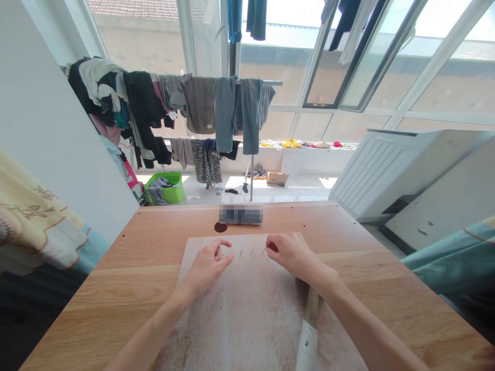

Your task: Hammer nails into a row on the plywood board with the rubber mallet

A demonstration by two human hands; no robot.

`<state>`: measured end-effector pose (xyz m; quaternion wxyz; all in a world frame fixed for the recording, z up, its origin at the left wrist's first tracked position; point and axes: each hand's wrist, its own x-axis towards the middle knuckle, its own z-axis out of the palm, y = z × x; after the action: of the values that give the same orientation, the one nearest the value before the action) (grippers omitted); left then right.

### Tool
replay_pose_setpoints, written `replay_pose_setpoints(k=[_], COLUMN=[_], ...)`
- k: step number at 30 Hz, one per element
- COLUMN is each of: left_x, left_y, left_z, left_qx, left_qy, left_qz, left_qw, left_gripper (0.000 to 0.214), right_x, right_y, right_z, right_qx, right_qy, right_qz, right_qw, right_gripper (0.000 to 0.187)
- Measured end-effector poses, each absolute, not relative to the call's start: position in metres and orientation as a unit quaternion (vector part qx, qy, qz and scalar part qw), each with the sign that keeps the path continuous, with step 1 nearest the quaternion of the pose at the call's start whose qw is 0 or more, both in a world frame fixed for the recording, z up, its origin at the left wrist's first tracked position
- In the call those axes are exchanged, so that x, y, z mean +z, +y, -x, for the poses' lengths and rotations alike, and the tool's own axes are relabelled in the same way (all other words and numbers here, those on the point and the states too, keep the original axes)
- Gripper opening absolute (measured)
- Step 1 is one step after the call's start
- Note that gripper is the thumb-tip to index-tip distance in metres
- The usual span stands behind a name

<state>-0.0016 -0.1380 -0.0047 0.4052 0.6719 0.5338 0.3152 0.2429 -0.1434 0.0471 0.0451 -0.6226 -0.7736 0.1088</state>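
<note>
A pale worn board [247, 309] lies on a wooden table [127, 268]. Near its far edge several tiny dark bits [247, 252] sit in a row. My left hand [207, 265] hovers at the row's left end, fingers curled with thumb and forefinger pinched together; what they hold is too small to name. My right hand [290, 252] rests at the row's right end, fingers curled in a pinch on a small bit. A knife [309, 330] with a wooden handle lies on the board under my right forearm.
A blurred dark object [240, 214] and a round dark spot [220, 226] sit at the table's far edge. Beyond stand a clothes rack [193, 113] full of laundry, a green basket [168, 188], a cardboard box [277, 178] and large windows. Fabric lies at both sides.
</note>
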Motion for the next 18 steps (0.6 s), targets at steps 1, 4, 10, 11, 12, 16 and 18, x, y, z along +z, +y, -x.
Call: replay_pose_setpoints(k=[1, 4, 10, 11, 12, 16, 18], left_x=[-0.006, -0.008, 0.001, 0.004, 0.007, 0.006, 0.001], left_y=[-0.138, -0.138, -0.137, -0.136, -0.136, -0.134, -0.134], left_z=[0.000, -0.004, -0.009, -0.010, -0.011, -0.014, -0.014], left_qx=[0.305, 0.291, 0.376, 0.390, 0.399, 0.399, 0.390], left_qy=[0.537, 0.539, 0.537, 0.539, 0.540, 0.547, 0.551], left_qz=[-0.689, -0.712, -0.700, -0.691, -0.681, -0.639, -0.600], left_qw=[0.380, 0.343, 0.282, 0.283, 0.291, 0.365, 0.431], left_gripper=[0.029, 0.031, 0.029, 0.029, 0.029, 0.034, 0.037], right_x=[0.046, 0.044, 0.050, 0.050, 0.049, 0.042, 0.038], right_y=[-0.143, -0.143, -0.148, -0.149, -0.149, -0.146, -0.144], right_z=[-0.240, -0.233, -0.226, -0.225, -0.224, -0.219, -0.217], right_qx=[0.112, 0.121, 0.116, 0.115, 0.115, 0.128, 0.135], right_qy=[-0.775, -0.778, -0.780, -0.781, -0.784, -0.799, -0.806], right_qz=[0.620, 0.615, 0.608, 0.605, 0.601, 0.578, 0.569], right_qw=[0.041, 0.039, 0.093, 0.101, 0.106, 0.103, 0.095], right_gripper=[0.019, 0.022, 0.021, 0.022, 0.023, 0.021, 0.019])
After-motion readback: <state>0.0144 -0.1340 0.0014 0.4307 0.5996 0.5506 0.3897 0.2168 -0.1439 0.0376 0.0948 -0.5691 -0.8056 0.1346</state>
